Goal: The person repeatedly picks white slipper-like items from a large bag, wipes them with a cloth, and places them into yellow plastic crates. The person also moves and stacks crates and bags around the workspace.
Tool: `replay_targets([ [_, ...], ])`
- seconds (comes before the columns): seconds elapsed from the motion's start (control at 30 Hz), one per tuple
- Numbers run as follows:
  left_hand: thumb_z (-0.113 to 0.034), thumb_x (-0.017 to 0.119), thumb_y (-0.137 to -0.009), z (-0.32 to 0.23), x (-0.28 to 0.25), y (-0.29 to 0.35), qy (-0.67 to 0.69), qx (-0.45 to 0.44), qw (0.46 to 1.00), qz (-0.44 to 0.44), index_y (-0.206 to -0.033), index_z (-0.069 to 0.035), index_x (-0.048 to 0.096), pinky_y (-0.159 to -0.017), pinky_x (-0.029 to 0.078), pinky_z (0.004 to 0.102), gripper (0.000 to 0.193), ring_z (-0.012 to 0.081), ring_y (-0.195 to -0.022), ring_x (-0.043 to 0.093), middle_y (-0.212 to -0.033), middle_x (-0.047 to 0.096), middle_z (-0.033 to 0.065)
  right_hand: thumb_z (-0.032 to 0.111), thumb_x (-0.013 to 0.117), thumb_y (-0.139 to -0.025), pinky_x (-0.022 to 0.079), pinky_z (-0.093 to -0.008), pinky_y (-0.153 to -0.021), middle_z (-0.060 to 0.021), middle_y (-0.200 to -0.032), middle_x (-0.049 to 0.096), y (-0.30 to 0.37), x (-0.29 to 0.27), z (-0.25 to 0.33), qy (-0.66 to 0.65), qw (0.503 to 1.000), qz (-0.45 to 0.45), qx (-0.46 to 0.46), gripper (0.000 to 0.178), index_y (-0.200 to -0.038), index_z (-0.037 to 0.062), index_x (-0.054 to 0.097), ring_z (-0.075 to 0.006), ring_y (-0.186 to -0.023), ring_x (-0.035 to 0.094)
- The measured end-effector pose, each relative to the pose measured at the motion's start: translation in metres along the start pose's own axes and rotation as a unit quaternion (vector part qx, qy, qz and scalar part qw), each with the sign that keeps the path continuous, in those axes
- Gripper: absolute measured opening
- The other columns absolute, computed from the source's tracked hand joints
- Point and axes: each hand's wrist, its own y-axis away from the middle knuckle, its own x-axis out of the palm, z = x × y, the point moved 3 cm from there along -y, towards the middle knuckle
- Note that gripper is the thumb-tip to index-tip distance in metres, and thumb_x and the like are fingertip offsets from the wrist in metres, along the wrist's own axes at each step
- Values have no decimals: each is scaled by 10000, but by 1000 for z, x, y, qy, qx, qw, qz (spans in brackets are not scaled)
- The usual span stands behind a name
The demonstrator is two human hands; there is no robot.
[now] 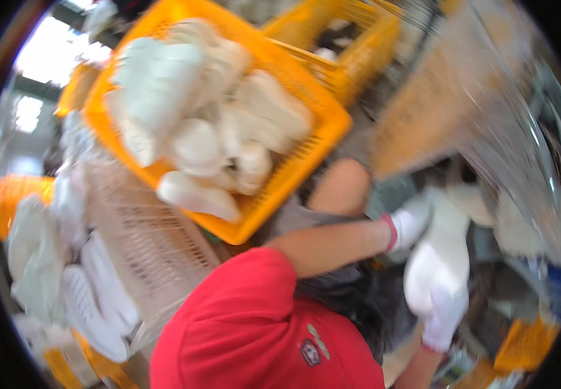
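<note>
View tilted, heavily motion-blurred. Left hand in white glove with pink cuff, arm bare below red sleeve, grips upper end of white shoe upper. Right hand, also white-gloved, grips its lower end. Upper left: orange crate heaped with white shoe parts. Second orange crate just behind it. Pale lattice basket beside first crate, white soles lying against its left side. Small orange bin lower right. Details elsewhere too smeared to tell.
</note>
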Motion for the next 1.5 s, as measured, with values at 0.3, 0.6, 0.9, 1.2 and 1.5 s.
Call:
replay_targets([
  [0.3,-570,727,-961,-283,-168,354,-590,388,214,-675,-1110,-34,770,-897,578,489,558,391,-1040,732,-1065,763,227,271,696,-1011,496,-450,-1125,-147,-1399,730,49,-68,-82,341,936,-64,66,456,-1402,37,720,-286,-1281,657],
  [0.6,-574,636,-1044,-321,-324,410,-419,341,404,-738,-1386,-29,704,-1201,444,462,647,439,-1371,605,-1420,689,236,268,641,-1046,447,-552,-1212,-144,-1426,736,98,-96,-101,341,928,-49,142,395,-1397,140,767,-383,-1356,645],
  [0.9,-208,735,-1025,-166,-228,240,-717,475,317,-399,-1504,-47,610,-1231,420,479,521,385,-1413,541,-1430,647,181,126,672,-1028,558,-389,-1033,-249,-1350,751,61,-84,-106,323,943,-84,21,461,-1431,-96,641,-359,-1223,730],
  [1.2,-398,695,-1064,-126,-138,216,-731,173,585,-305,-1567,-50,545,-1275,382,462,630,376,-1462,556,-1541,600,230,96,664,-1044,547,-361,-925,-118,-1141,761,126,-84,-144,282,947,-140,71,342,-1347,-62,679,-231,-989,672],
  [1.5,-356,955,-783,-153,-169,315,-711,500,189,-457,-1279,-4,691,-1149,447,563,663,436,-1276,594,-1302,674,194,69,680,-1046,548,-349,-1004,-156,-1286,758,80,-1,-71,184,981,-57,-20,476,-1511,-28,644,-197,-1126,704],
])
